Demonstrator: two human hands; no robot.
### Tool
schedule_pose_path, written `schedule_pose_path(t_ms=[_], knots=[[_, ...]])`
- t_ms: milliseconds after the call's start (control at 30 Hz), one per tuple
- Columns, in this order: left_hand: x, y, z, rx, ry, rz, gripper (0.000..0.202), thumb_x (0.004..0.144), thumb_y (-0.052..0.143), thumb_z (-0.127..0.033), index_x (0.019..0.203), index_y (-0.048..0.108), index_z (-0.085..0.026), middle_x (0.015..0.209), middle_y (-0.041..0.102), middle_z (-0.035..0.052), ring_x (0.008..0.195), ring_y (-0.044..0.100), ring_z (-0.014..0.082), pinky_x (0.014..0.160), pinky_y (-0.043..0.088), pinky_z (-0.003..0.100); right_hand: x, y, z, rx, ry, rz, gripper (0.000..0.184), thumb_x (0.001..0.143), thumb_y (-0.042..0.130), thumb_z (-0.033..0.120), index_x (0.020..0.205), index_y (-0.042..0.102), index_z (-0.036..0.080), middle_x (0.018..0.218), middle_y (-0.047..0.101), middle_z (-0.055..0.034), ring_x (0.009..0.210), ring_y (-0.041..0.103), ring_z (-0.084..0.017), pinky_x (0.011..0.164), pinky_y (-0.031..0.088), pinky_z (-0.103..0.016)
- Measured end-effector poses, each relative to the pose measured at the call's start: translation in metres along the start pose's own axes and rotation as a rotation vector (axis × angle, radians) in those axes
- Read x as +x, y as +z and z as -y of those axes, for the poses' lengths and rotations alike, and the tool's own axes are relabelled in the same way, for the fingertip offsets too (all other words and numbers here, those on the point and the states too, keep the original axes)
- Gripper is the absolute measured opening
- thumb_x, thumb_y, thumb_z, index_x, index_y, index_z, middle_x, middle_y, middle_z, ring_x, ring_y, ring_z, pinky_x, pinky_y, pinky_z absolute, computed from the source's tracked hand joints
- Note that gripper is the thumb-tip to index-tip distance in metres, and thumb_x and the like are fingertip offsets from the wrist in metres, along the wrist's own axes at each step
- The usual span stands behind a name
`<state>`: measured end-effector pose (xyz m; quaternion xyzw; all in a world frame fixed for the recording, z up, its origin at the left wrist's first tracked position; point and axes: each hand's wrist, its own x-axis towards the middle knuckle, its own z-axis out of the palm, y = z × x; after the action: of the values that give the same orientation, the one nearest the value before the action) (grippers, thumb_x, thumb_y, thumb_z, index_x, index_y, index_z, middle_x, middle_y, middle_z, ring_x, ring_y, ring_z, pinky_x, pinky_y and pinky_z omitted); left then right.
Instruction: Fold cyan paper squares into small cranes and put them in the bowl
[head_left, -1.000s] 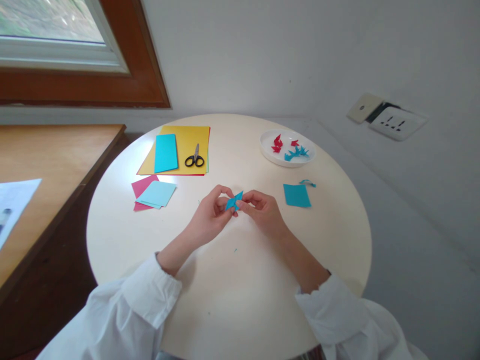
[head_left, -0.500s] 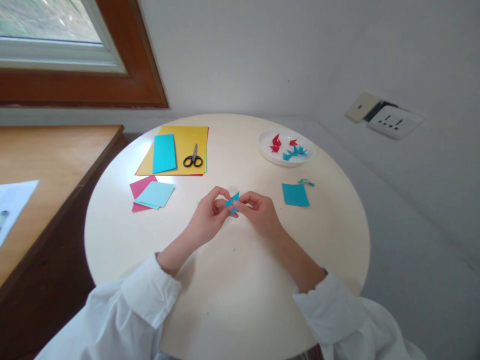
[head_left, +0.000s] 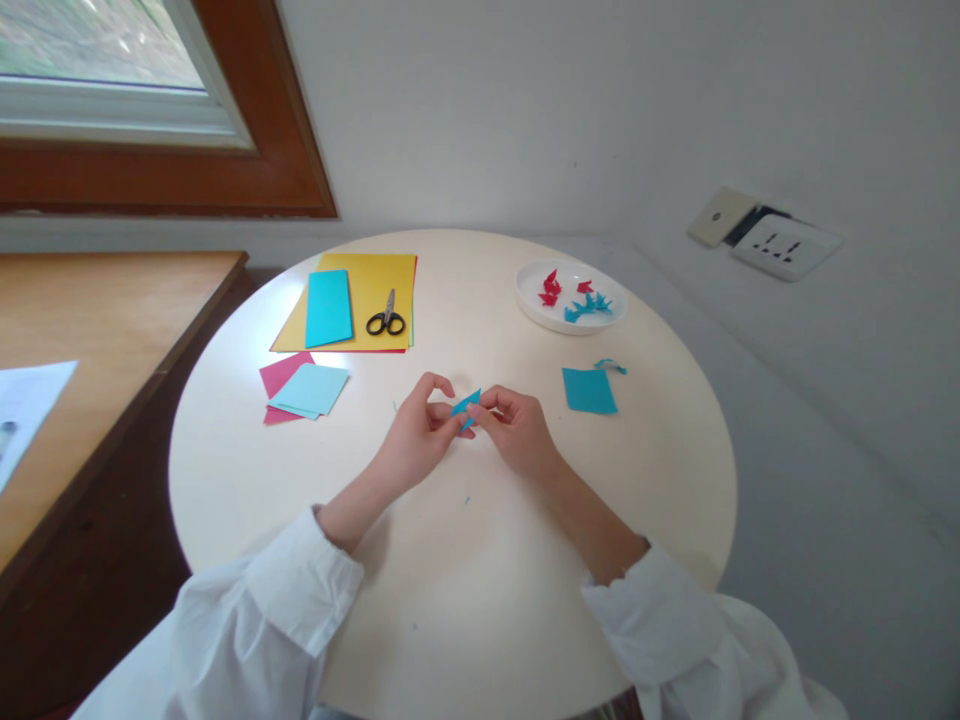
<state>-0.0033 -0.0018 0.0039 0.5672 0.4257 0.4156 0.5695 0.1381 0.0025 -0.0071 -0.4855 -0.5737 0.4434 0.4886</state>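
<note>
A small folded piece of blue paper (head_left: pixel 466 404) is pinched between my two hands, above the middle of the round table. My left hand (head_left: pixel 420 432) grips its left side between thumb and fingers, with the index finger raised and bent. On the other side, my right hand (head_left: pixel 519 430) pinches the paper's right edge with thumb and forefinger. The fingers cover part of the folds. To the right of my right hand lie a flat blue paper square (head_left: pixel 589 390) and a thin twisted blue paper strip (head_left: pixel 611 366).
On the white round table (head_left: pixel 450 620), yellow sheets (head_left: pixel 367 275) carry a blue paper stack (head_left: pixel 328 308) and black-handled scissors (head_left: pixel 385 318). Pink and pale blue squares (head_left: pixel 313 388) lie at left. A white dish (head_left: pixel 529 312) holds red and blue folded paper pieces (head_left: pixel 589 306).
The folded blue paper has tilted slightly between my fingers, and my left index finger has lifted a little from it. Both hands keep their hold in nearly the same place.
</note>
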Motion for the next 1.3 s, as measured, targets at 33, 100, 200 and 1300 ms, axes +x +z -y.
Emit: schedule_pose_path(t_ms=[33,100,200,1300], knots=[[-0.0001,-0.0004,-0.0005,0.002,-0.017,0.006,0.036,0.072,0.065,-0.036,0.086,0.036,-0.022,0.058,0.064,-0.0034,0.064,0.066,0.0159,0.057,0.047,0.024,-0.0002,0.0,-0.0003,-0.011,-0.002,0.0,0.021,0.066,0.062,0.033,0.056,0.052,0.018,0.054,0.053,0.0023,0.052,0.046,-0.01,0.051,0.038,-0.024],[-0.0003,-0.0016,-0.0013,0.01,-0.033,0.022,0.037,0.071,0.066,-0.037,0.087,0.037,-0.022,0.058,0.063,-0.0037,0.066,0.066,0.0167,0.058,0.048,0.025,-0.0004,0.0,-0.0012,-0.026,-0.004,-0.001,0.022,0.067,0.061,0.033,0.055,0.05,0.018,0.052,0.052,0.0029,0.051,0.045,-0.009,0.05,0.037,-0.024],[-0.0005,-0.0029,-0.0018,0.007,-0.026,0.036,0.036,0.071,0.066,-0.037,0.088,0.038,-0.022,0.057,0.062,-0.0046,0.065,0.067,0.0165,0.06,0.048,0.025,0.0001,0.0,-0.0025,-0.014,0.0,0.001,0.021,0.067,0.06,0.034,0.056,0.052,0.017,0.053,0.053,0.0026,0.051,0.044,-0.009,0.05,0.036,-0.024],[0.0006,-0.0014,-0.0037,0.113,-0.065,0.054,0.03,0.07,0.064,-0.04,0.081,0.05,-0.017,0.065,0.063,0.0016,0.06,0.057,0.0123,0.051,0.038,0.021,0.0047,-0.0088,-0.0058,-0.001,-0.02,0.003,0.032,0.068,0.061,0.041,0.052,0.046,0.018,0.05,0.043,0.0047,0.05,0.035,-0.009,0.05,0.029,-0.025]])
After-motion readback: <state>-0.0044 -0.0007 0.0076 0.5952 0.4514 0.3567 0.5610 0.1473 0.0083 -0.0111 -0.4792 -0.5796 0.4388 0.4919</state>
